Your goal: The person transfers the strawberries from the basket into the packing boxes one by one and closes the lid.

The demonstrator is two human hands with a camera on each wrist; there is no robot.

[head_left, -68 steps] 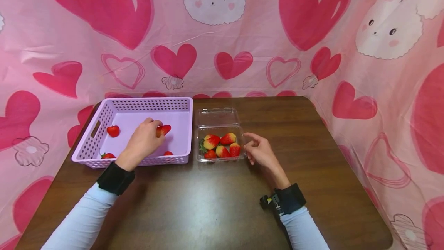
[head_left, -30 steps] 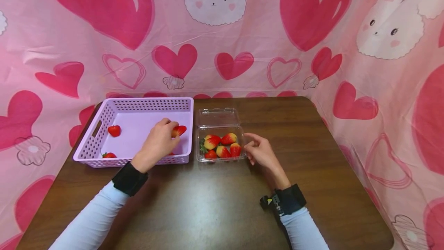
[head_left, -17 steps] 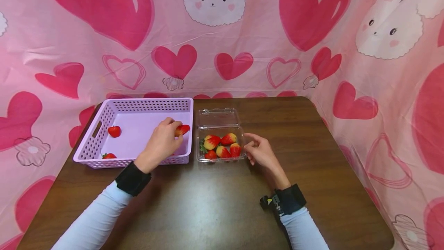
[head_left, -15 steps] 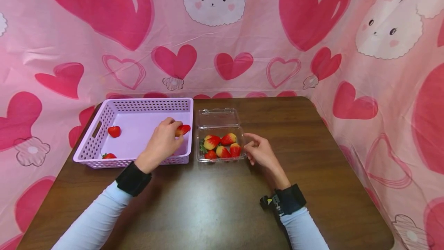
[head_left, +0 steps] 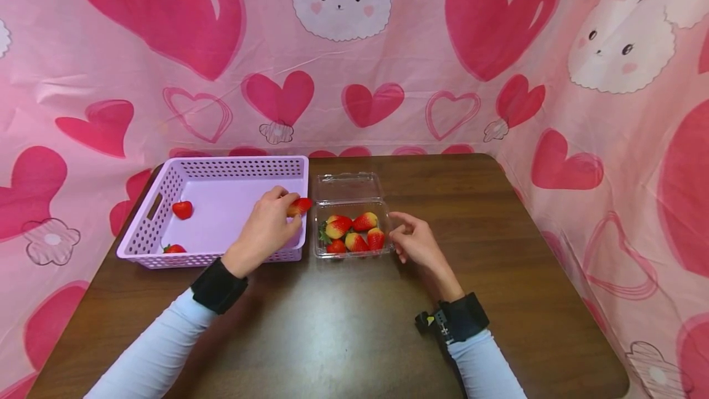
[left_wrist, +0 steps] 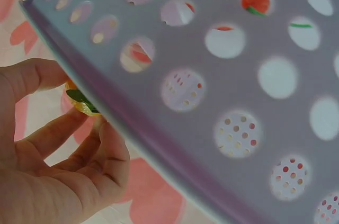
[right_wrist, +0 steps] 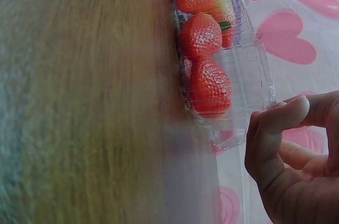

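Observation:
My left hand (head_left: 289, 211) pinches a red strawberry (head_left: 300, 206) just over the right rim of the lilac perforated basket (head_left: 244, 159). In the left wrist view the basket wall (left_wrist: 222, 86) fills the frame and the pinched strawberry (left_wrist: 79, 102) peeks from behind it beside my fingers (left_wrist: 63, 134). My right hand (head_left: 400, 234) lies loosely curled against the right side of a clear plastic clamshell box (head_left: 384, 208) that holds several strawberries (head_left: 354, 231). The right wrist view shows those strawberries (right_wrist: 201, 36) in the box (right_wrist: 249, 75), with my fingertips (right_wrist: 280, 121) at its edge.
Two more strawberries (head_left: 181, 209) (head_left: 174, 249) lie in the left part of the basket. The box's lid (head_left: 347, 186) lies open behind it. A dark wooden table (head_left: 343, 325) carries everything, and pink heart-print cloth (head_left: 354, 79) hangs behind and at both sides.
My left hand has carried the strawberry rightward from the middle of the basket to its right rim, close to the clear box. My right hand has stayed in place.

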